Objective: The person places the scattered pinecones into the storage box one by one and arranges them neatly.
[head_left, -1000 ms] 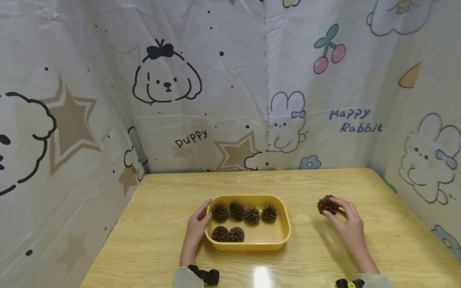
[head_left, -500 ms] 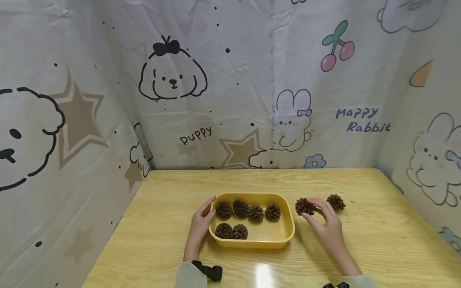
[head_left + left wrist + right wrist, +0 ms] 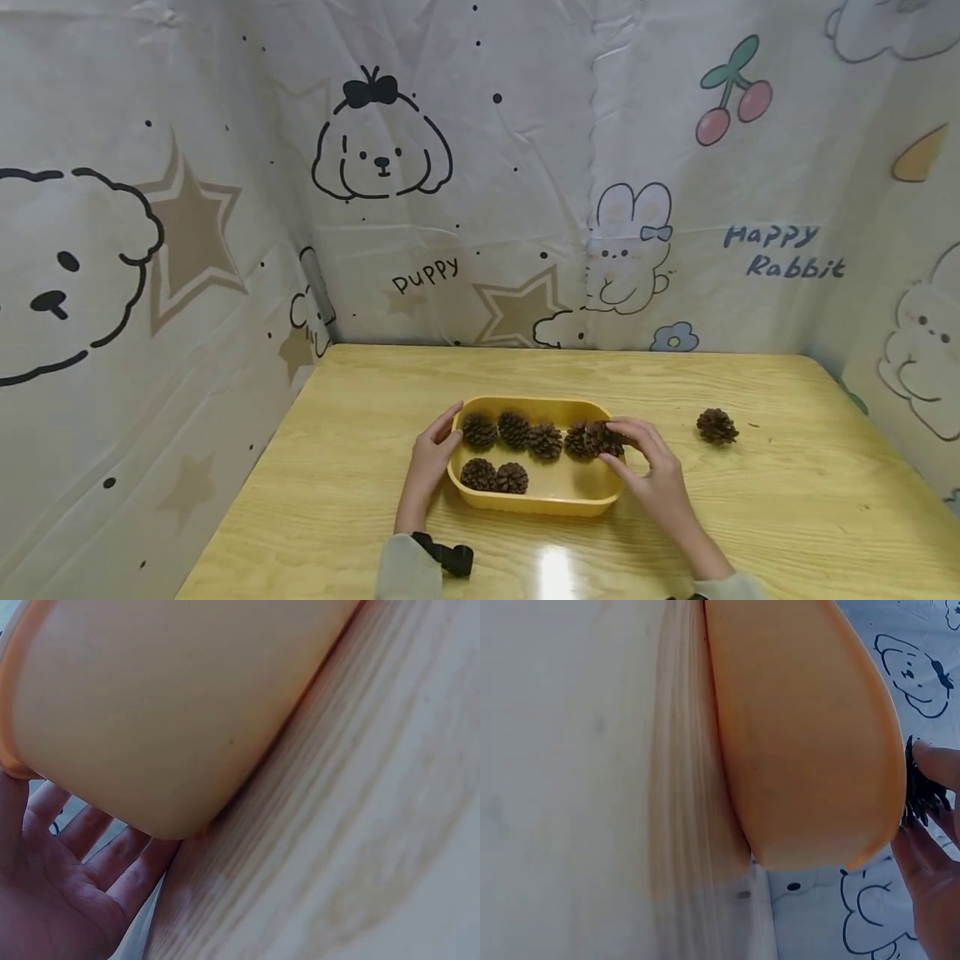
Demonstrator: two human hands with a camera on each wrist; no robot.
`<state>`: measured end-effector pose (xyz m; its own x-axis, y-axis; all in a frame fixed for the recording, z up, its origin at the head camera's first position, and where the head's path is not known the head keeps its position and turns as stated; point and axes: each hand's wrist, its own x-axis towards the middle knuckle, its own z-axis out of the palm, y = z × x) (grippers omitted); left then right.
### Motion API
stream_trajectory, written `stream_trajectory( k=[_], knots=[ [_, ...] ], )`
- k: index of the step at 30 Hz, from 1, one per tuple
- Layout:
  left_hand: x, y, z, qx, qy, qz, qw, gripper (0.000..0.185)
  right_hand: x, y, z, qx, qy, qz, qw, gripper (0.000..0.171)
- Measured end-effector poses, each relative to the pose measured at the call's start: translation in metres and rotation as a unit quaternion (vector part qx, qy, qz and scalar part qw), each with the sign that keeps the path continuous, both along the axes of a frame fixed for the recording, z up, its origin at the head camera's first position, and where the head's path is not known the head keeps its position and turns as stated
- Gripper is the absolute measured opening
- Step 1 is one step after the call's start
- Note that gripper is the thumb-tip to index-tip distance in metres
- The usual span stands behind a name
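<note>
A yellow plastic bin point(image 3: 536, 505) stands on the table with several brown pine cones inside, a row along the back wall and a pair point(image 3: 512, 478) at the front left. My left hand point(image 3: 432, 454) rests against the bin's left end, thumb near the rim and fingers extended along the outer wall, as the left wrist view also shows. Between thumb and fingertips my right hand point(image 3: 658, 475) pinches another pine cone point(image 3: 604, 439) over the bin's right end, overlapping the rightmost cone of the back row. In the right wrist view this held cone point(image 3: 922, 795) shows just beyond the rim.
A single pine cone point(image 3: 717, 426) lies on the wooden table point(image 3: 780, 492) to the right of the bin. A patterned cloth point(image 3: 517, 167) hangs behind the table and along both sides.
My right hand has carried its pine cone leftward from the right side of the table to over the bin. My left hand stays at the bin's left end. The view has shifted slightly.
</note>
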<state>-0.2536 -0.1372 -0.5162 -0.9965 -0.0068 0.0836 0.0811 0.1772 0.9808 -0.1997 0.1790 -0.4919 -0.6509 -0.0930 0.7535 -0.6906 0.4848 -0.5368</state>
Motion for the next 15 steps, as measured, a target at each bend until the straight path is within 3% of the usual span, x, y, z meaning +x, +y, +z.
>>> stream_trajectory(
  k=[5, 15],
  knots=[
    [0.000, -0.001, 0.000, 0.004, 0.000, -0.008, 1.0000, 0.046, -0.004, -0.012, -0.001, 0.016, 0.024, 0.034, 0.999, 0.055],
    [0.001, 0.000, 0.000, 0.007, -0.007, -0.006, 0.9999, 0.046, -0.008, -0.024, 0.001, 0.072, 0.025, 0.062, 0.995, 0.054]
  ],
)
